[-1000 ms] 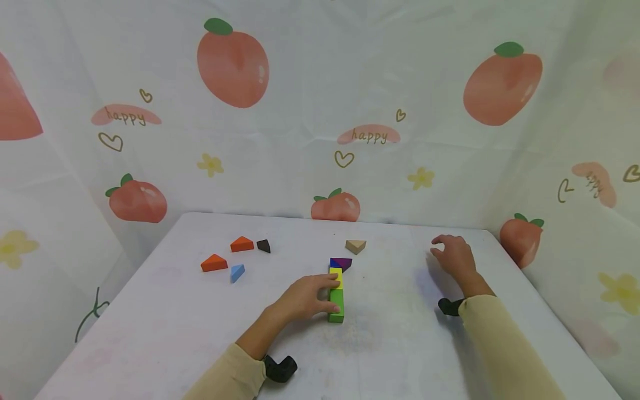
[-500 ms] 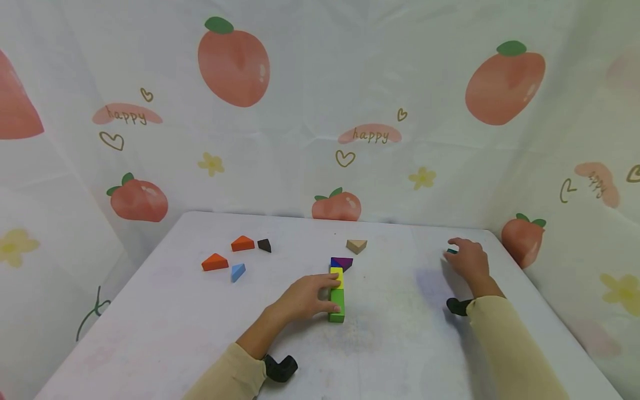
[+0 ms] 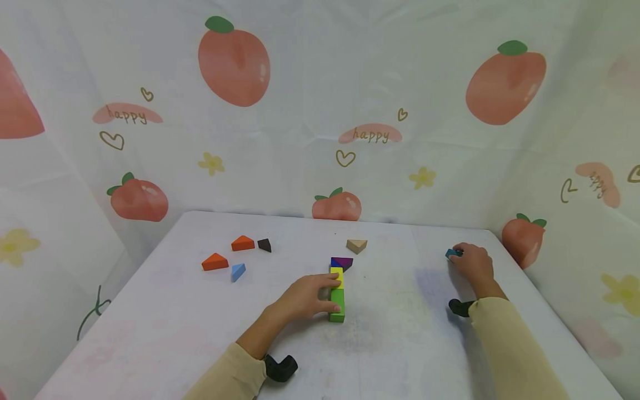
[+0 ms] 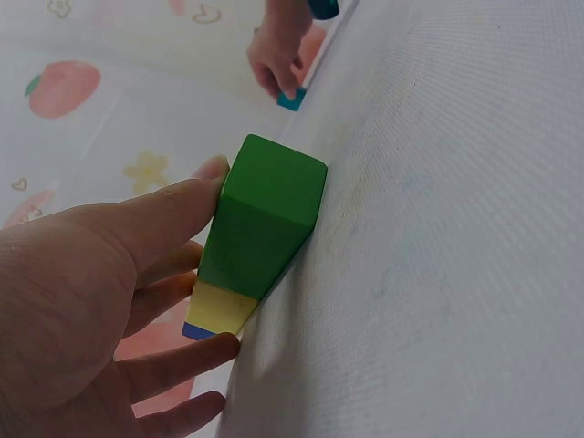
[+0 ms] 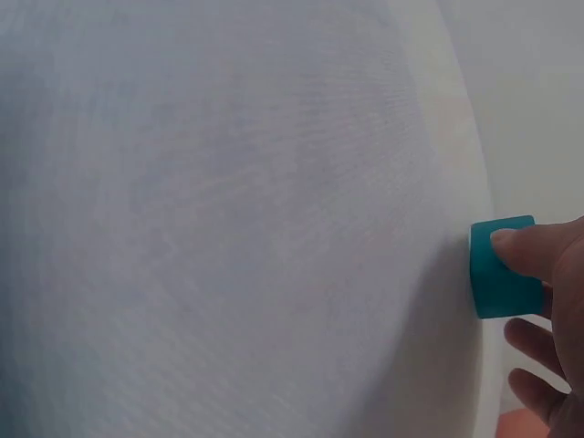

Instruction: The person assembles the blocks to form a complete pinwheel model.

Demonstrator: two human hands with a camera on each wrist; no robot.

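Note:
In the head view a green block [image 3: 337,305] and a yellow block [image 3: 339,278] form a row on the table. A blue piece [image 3: 334,261] and a purple triangular block [image 3: 343,263] adjoin its far end. My left hand [image 3: 306,297] rests along the row's left side, thumb at the green block and fingertips at the yellow one, fingers spread rather than curled. At the far right my right hand [image 3: 474,265] pinches a teal block [image 5: 504,274] between thumb and fingers; the thumb lies on its face in the right wrist view. The block is close over the table.
Two orange triangular blocks [image 3: 215,262], a dark block [image 3: 264,245] and a light-blue triangular block [image 3: 238,272] lie at the left of the table [image 3: 165,339]. A tan triangular block [image 3: 356,246] lies beyond the row. A printed curtain [image 3: 300,100] hangs behind.
My right hand has moved right and taken hold of the teal block, which now shows at its fingertips. My left hand and the row of blocks have stayed in place.

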